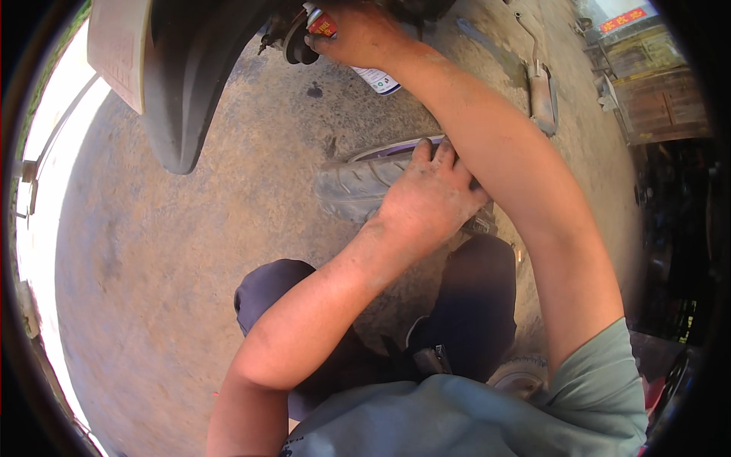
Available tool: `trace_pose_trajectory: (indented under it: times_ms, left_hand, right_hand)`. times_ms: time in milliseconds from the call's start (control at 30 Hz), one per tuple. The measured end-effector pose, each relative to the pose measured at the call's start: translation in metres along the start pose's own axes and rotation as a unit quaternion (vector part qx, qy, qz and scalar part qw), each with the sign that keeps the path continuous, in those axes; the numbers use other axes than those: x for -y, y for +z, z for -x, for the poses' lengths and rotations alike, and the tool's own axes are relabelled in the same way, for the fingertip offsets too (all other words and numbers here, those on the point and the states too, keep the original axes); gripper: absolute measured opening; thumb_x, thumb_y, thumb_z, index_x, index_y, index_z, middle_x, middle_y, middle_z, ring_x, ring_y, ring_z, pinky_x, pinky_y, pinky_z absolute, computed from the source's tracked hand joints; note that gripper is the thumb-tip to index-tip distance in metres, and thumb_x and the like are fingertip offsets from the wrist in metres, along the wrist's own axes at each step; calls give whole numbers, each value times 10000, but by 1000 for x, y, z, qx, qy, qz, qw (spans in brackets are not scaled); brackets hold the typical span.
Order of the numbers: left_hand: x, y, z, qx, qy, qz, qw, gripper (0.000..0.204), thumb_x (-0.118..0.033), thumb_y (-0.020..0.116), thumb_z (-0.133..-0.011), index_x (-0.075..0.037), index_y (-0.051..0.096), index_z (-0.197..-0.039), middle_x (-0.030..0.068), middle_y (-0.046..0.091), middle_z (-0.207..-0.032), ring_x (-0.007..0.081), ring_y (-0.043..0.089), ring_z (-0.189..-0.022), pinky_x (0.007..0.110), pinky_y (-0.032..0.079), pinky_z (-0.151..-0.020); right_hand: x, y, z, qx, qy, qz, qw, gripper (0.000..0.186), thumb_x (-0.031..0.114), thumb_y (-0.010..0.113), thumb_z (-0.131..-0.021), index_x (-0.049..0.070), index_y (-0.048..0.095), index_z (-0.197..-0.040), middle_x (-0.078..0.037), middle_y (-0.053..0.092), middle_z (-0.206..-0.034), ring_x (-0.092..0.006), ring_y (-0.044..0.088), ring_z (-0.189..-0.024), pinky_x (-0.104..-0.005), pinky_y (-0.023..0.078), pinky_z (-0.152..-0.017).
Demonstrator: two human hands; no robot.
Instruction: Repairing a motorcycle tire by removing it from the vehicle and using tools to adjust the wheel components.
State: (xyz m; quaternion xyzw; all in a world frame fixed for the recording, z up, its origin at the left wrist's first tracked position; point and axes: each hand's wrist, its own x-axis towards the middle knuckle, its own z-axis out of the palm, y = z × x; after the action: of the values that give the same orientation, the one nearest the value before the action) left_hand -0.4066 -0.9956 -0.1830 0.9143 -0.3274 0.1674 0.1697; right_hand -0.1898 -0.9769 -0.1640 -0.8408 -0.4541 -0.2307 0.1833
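Note:
My right hand (362, 36) reaches far forward, its fingers wrapped round a spray can (378, 79) with a red upper part and a white lower part edged in blue. The can's top is close beside a dark round hub part (301, 44) under the vehicle. Whether they touch is hard to see. My left hand (435, 190) lies across a worn black tire (350, 186) with a purple rim (396, 149). Its fingers are apart and extend over the tire toward the rim, partly hidden behind my right forearm.
A black plastic fender (183, 91) with a pale plate (118, 49) hangs at the upper left. An exhaust muffler (542, 99) lies on the stained concrete floor (152, 251) at the far right. Beyond it stands a wooden cabinet (662, 107). My bent knees are close below the tire.

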Motion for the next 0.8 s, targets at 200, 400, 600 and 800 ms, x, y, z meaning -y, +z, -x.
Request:
trace_pose_trajectory:
  times_ms: [200,400,600,800]
  left_hand:
    - [2,6,-2,-44,-4,-8,999,355,-185,634,-903,-235,706,-1247,169,556,-1362,409,524,-1295,533,444,-1040]
    - [3,11,-4,-51,1,7,999,325,-206,594,-946,-246,704,-1250,185,542,-1401,414,519,-1310,528,441,-1037]
    - [2,8,-5,-24,-1,-6,1000,382,-194,605,-938,-247,664,-1312,214,534,-1399,424,512,-1315,547,427,-1064]
    - [4,4,-2,4,-22,-12,1000,473,-182,676,-872,-219,630,-1341,239,516,-1388,429,481,-1344,559,413,-1079]
  right_hand:
    - [-18,-26,15,-86,-9,-32,996,626,451,792,-796,90,661,-1289,-237,731,-964,-396,718,-914,-448,568,-870]
    - [-30,-36,37,28,41,10,999,656,406,762,-838,201,569,-1430,-219,692,-1171,-411,687,-1059,-484,564,-917]
    - [-14,-20,27,0,14,-3,1000,631,414,750,-843,191,583,-1409,-196,706,-1165,-393,690,-1064,-481,565,-915]
    - [7,-7,6,33,-20,-53,998,622,375,738,-818,178,593,-1390,-164,718,-1181,-365,693,-1083,-476,565,-922]
